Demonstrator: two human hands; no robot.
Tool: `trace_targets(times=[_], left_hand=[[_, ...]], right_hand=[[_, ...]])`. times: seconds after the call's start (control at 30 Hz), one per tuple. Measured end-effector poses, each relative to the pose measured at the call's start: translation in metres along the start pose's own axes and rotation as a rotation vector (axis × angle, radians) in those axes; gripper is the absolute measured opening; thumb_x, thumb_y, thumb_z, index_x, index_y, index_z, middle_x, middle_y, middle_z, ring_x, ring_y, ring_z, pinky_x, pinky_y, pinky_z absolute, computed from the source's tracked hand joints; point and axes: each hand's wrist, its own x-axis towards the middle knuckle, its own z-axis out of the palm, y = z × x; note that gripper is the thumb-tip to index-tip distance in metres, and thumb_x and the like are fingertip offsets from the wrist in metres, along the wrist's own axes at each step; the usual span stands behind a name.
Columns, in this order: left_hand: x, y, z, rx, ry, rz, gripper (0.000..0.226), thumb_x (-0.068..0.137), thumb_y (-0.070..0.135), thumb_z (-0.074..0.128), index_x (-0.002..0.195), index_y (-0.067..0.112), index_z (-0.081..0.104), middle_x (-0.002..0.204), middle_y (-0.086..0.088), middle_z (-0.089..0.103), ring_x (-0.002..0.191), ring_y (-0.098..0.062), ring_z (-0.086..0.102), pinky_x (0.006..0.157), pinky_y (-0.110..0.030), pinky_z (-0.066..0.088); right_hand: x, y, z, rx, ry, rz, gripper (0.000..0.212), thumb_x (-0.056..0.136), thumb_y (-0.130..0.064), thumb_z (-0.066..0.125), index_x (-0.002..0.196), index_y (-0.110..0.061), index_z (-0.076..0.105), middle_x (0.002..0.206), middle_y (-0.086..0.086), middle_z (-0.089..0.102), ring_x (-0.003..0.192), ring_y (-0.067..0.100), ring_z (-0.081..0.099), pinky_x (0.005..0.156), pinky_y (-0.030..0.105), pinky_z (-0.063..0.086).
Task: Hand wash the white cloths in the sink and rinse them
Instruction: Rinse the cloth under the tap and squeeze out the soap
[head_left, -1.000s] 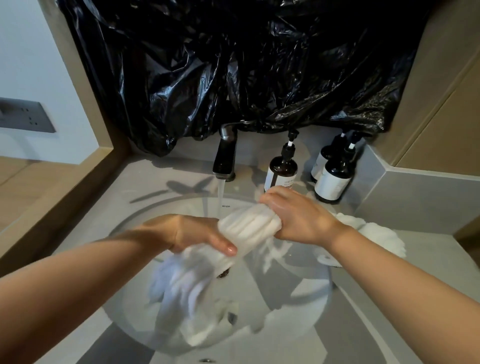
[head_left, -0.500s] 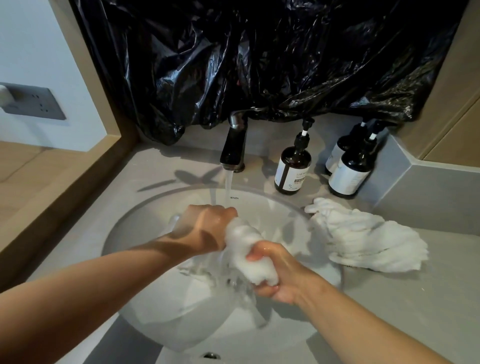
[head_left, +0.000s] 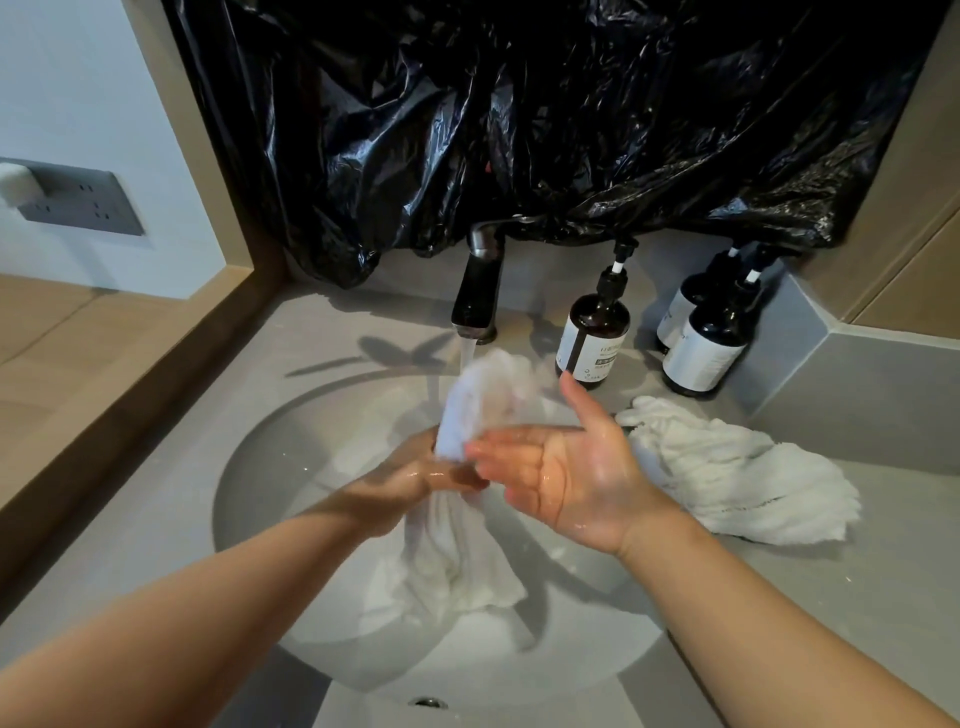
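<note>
My left hand (head_left: 415, 475) grips a wet white cloth (head_left: 483, 400) around its middle over the round sink (head_left: 260, 467). The cloth's top end stands up into the water running from the dark faucet (head_left: 475, 296), and its lower part hangs into the basin. My right hand (head_left: 566, 467) is wet and spread flat, palm up, just right of the cloth, with its fingertips close to my left hand. It holds nothing. A second white cloth (head_left: 737, 475) lies crumpled on the grey counter to the right of the sink.
Three dark pump bottles (head_left: 595, 338) (head_left: 709, 348) (head_left: 685, 306) stand behind the sink on the right. A black plastic sheet (head_left: 519, 119) hangs over the wall behind the faucet. A wooden ledge (head_left: 130, 374) borders the counter on the left, with a wall socket (head_left: 78, 202) beyond.
My right hand has let go of the cloth and spread flat. My left hand now holds the cloth alone, with its top end raised under the running water.
</note>
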Motion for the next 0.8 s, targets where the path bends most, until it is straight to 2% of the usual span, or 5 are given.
trace_targets(times=[0.17,0.27,0.5,0.67,0.8], left_hand=[[-0.007,0.001,-0.015,-0.207,-0.113,-0.218,0.051,0.05,0.024,0.068,0.095,-0.002,0.065,0.09,-0.025,0.068,0.089,-0.037,0.064,0.095,-0.05,0.045],[-0.002,0.009,-0.019,-0.255,-0.326,-0.272,0.05,0.047,0.025,0.077,0.09,0.0,0.067,0.079,-0.019,0.066,0.078,-0.032,0.065,0.092,-0.048,0.043],[0.009,0.03,-0.006,-0.253,-0.834,-0.436,0.047,0.058,0.038,0.074,0.09,0.006,0.065,0.064,-0.007,0.065,0.06,-0.021,0.066,0.066,-0.031,0.055],[0.005,0.039,-0.01,-0.209,-0.744,-0.51,0.07,0.048,0.04,0.083,0.104,0.005,0.058,0.068,-0.005,0.064,0.061,-0.016,0.061,0.063,-0.028,0.052],[0.001,0.057,-0.008,0.152,-0.505,-0.337,0.043,0.048,0.025,0.077,0.089,0.017,0.066,0.072,-0.001,0.066,0.066,-0.015,0.062,0.066,-0.03,0.052]], right_hand=[[0.0,-0.002,-0.024,-1.322,0.171,-0.824,0.049,0.079,-0.016,0.048,0.121,-0.04,0.051,0.13,-0.035,0.046,0.129,-0.011,0.033,0.106,0.022,0.025],[0.018,-0.001,-0.051,-2.194,0.316,-1.188,0.083,0.071,-0.011,0.061,0.144,-0.03,0.027,0.152,-0.012,0.025,0.142,0.019,0.014,0.111,0.039,0.012],[0.034,-0.039,-0.035,-2.23,0.37,-1.84,0.056,0.076,-0.02,0.075,0.124,-0.029,0.046,0.143,-0.001,0.035,0.133,0.03,0.035,0.105,0.057,0.028],[0.019,-0.066,-0.02,-2.426,-0.185,-1.515,0.019,0.078,-0.018,0.051,0.083,-0.005,0.065,0.107,0.01,0.068,0.103,0.034,0.063,0.088,0.046,0.051],[0.01,-0.065,-0.02,-2.446,0.003,-0.69,0.026,0.081,-0.026,0.059,0.103,-0.021,0.046,0.09,-0.01,0.049,0.085,0.014,0.048,0.064,0.029,0.031]])
